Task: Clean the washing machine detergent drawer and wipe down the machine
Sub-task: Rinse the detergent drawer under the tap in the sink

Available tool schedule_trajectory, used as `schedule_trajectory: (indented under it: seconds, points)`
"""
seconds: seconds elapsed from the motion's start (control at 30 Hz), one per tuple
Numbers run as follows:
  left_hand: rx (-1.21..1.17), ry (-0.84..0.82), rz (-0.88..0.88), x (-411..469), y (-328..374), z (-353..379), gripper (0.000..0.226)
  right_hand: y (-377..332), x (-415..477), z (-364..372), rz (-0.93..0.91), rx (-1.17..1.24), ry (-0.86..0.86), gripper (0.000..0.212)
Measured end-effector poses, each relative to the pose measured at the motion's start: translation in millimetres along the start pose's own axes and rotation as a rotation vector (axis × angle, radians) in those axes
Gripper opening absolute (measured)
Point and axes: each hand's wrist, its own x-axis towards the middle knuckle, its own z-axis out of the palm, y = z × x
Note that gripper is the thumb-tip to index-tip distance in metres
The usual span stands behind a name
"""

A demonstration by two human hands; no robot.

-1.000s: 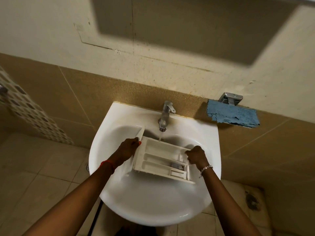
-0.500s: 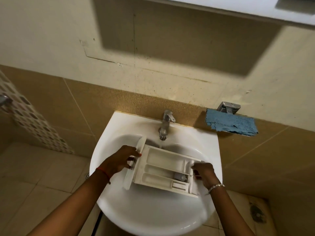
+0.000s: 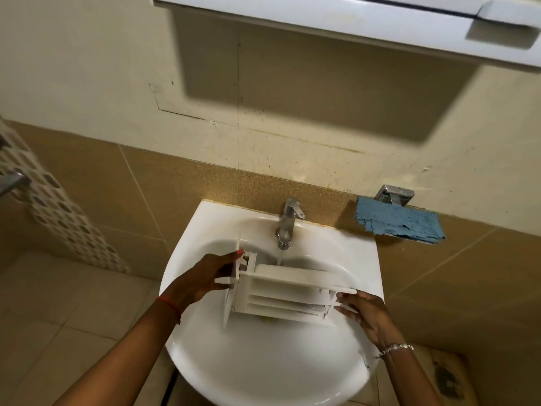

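I hold a white plastic detergent drawer over the bowl of a white sink, under the chrome tap, from which a thin stream of water runs onto it. The drawer is tipped, its compartments facing me. My left hand grips the front panel end on the left. My right hand holds the back end on the right with its fingertips. The washing machine is out of sight.
A blue cloth hangs on a chrome holder on the wall right of the sink. A white cabinet juts out overhead. A patterned towel hangs at the left. Beige floor tiles lie around the sink.
The drawer has been tipped further toward me and slid slightly lower in the bowl. My view has tilted up, bringing the cabinet into sight.
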Motion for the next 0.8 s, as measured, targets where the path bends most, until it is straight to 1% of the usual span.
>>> schedule_trajectory:
  seconds: [0.07, 0.1, 0.13, 0.2, 0.23, 0.27, 0.33, 0.43, 0.5, 0.6, 0.67, 0.8]
  points:
    - [0.066, 0.036, 0.005, -0.3, 0.4, 3.3, 0.037, -4.6, -2.5, -2.9, 0.016, -0.017, -0.006, 0.019]
    - [0.079, 0.042, 0.005, -0.1, 0.2, 3.6, 0.035, -8.9, -4.1, -2.8, 0.000, -0.031, 0.018, 0.019]
    - [0.084, 0.036, 0.006, -0.1, 0.4, 2.8, 0.032, -14.5, -4.8, -1.8, -0.052, -0.044, 0.061, 0.020]
    - [0.109, 0.008, -0.003, -1.8, -0.2, -1.6, 0.025, -30.5, -4.3, 3.9, -0.194, 0.002, 0.149, 0.029]
    - [0.127, -0.005, -0.012, -2.7, -1.5, -4.9, 0.022, -40.2, -3.9, 10.0, -0.228, 0.050, 0.163, 0.032]
    - [0.143, -0.016, -0.024, -3.0, -3.5, -8.2, 0.021, -49.5, -2.3, 18.5, -0.228, 0.103, 0.154, 0.030]
    - [0.161, -0.034, -0.046, -3.3, -6.8, -12.6, 0.022, -62.9, 1.8, 43.5, -0.113, 0.194, 0.069, 0.022]
    - [0.151, -0.038, -0.061, -4.3, -7.3, -12.3, 0.028, -61.4, 14.3, 83.0, 0.167, 0.299, -0.119, 0.020]
    - [0.139, -0.035, -0.073, -5.2, -5.6, -10.7, 0.029, -52.9, 22.1, 105.4, 0.289, 0.300, -0.141, 0.025]
    - [0.135, -0.030, -0.103, -5.4, -4.7, -9.6, 0.033, -41.8, 33.9, 129.1, 0.403, 0.347, -0.127, 0.033]
    - [0.127, -0.020, -0.123, -5.5, -4.0, -8.7, 0.035, -37.0, 38.2, 139.8, 0.456, 0.372, -0.135, 0.030]
    - [0.107, -0.008, -0.168, -5.2, -0.7, -6.5, 0.036, -31.5, 44.1, 153.2, 0.465, 0.399, -0.148, 0.032]
